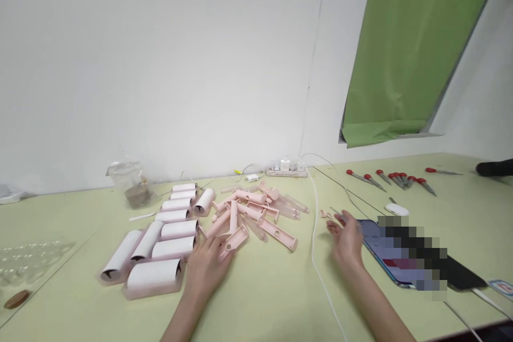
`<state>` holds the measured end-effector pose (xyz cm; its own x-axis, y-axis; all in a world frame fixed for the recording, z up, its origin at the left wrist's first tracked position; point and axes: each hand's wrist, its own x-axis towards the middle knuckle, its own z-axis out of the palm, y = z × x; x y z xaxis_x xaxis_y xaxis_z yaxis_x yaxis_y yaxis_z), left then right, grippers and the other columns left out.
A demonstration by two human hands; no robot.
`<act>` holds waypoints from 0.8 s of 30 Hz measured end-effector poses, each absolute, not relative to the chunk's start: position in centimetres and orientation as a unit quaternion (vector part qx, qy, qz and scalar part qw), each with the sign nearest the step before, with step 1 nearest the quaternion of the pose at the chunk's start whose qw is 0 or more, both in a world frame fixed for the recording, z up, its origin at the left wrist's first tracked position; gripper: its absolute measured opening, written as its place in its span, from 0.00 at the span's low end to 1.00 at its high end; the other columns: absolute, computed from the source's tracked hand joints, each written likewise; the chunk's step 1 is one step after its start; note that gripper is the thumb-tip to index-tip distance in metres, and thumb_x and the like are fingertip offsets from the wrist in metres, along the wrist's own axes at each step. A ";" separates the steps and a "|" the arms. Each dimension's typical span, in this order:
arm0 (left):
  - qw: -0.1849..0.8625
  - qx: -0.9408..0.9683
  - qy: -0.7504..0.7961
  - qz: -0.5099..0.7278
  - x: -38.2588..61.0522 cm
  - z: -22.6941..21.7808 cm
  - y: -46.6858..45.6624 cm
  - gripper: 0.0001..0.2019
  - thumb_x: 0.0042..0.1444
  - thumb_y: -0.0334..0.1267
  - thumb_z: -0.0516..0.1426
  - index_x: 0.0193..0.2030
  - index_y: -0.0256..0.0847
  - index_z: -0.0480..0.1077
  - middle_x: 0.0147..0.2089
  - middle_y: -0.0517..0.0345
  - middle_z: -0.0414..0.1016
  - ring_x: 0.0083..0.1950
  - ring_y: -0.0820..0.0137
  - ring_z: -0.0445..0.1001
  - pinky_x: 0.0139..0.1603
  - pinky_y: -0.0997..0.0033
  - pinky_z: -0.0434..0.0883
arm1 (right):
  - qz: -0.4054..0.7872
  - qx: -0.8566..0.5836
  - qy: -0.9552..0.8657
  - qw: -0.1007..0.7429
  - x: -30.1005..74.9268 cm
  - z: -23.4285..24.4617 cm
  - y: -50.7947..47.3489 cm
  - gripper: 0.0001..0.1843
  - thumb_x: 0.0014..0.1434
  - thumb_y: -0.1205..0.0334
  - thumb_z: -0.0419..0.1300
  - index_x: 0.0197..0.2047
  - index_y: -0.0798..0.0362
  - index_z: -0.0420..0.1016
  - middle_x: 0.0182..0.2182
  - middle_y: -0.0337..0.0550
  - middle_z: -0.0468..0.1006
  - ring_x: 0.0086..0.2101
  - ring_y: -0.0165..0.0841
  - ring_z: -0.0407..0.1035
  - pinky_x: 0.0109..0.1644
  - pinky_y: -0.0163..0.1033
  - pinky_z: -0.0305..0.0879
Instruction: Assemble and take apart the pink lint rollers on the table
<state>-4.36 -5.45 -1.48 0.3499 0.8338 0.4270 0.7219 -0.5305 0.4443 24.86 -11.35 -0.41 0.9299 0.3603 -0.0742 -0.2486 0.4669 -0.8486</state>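
Note:
My left hand (pixel 209 263) is at the near edge of a heap of pink plastic parts, its fingers closed on a hollow pink plastic holder (pixel 236 240) with a round hole in it. Around it lie more pink tubes and holders (pixel 280 233), with clear tubes (pixel 286 208) among them. To the right, my right hand (pixel 347 240) rests with its fingers loosely curled and apart. Close to its fingertips are a small pink piece (pixel 324 214) and a thin greyish item too small to name. I see nothing clearly held in that hand.
White-topped pink pieces (pixel 174 247) lie in rows on the left, near a clear bag (pixel 134 187). A power strip (pixel 286 171) sits by the wall; a white cable (pixel 316 251) runs forward. A phone (pixel 387 256) and several red-ended tools (pixel 401 179) lie right.

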 end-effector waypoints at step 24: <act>0.368 0.768 0.391 0.350 -1.0 -0.9 -5.9 0.13 0.51 0.44 0.53 0.41 0.39 0.67 0.36 0.55 0.71 0.37 0.67 0.67 0.38 0.69 0.64 | 0.183 -0.504 -0.677 0.504 16.7 1.3 -8.3 0.08 0.54 0.58 0.53 0.38 0.49 0.67 0.38 0.41 0.72 0.41 0.35 0.66 0.45 0.39 0.62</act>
<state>-1.02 -5.86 -0.94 0.4503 0.8572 0.2498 0.3424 -0.4241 0.8384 16.72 -8.31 1.31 0.0172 0.8671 0.4979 0.4979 0.4244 -0.7563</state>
